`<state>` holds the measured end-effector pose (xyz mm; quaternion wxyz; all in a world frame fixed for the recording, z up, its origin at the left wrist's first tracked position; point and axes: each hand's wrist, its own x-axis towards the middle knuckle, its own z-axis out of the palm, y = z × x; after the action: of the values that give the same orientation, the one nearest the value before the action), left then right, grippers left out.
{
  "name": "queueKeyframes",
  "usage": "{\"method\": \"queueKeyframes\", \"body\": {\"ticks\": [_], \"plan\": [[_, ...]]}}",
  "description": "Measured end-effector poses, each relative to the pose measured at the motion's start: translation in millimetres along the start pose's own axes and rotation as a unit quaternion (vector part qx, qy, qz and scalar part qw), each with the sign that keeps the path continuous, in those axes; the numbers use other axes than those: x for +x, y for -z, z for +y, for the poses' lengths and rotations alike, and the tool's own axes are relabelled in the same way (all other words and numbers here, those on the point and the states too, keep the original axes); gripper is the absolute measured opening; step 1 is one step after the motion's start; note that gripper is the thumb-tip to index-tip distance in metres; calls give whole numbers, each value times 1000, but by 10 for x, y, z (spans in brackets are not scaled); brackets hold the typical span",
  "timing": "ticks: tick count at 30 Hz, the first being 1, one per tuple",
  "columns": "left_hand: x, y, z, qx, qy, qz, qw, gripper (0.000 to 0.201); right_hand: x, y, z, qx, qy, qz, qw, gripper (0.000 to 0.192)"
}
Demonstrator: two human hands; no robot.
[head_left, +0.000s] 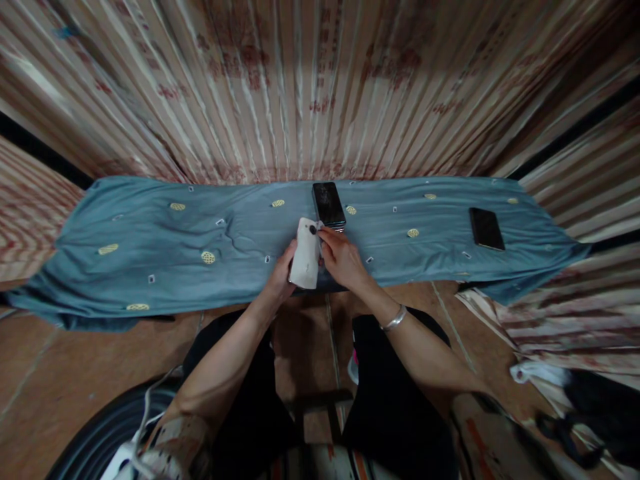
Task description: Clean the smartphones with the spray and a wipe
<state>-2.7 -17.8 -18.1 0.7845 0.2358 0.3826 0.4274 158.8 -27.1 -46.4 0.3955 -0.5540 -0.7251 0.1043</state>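
A white smartphone is held up, back side showing, with a round dark camera near its top. My left hand is closed around its left side and lower part. At the top right edge, beside the camera, my right hand has its fingers pinched together. Something small and pale shows at those fingertips, too small to make out. Just beyond my hands lies a stack of dark phones, the top one with a marked or cracked-looking screen.
A long narrow table under a blue patterned cloth stretches across in front of me. On its right part lies a dark flat device. Pleated curtains hang behind and at both sides. A white power strip with cables is at lower left.
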Motion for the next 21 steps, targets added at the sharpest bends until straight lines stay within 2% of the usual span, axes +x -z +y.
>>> {"method": "queueKeyframes", "body": {"ticks": [14,21], "plan": [[-7,5,-106,49,28,-15,998,39,61,78,-24,-5,-7,4,1000,42],[43,58,-180,52,14,-21,998,36,68,91,-115,5,12,6,1000,43]]}}
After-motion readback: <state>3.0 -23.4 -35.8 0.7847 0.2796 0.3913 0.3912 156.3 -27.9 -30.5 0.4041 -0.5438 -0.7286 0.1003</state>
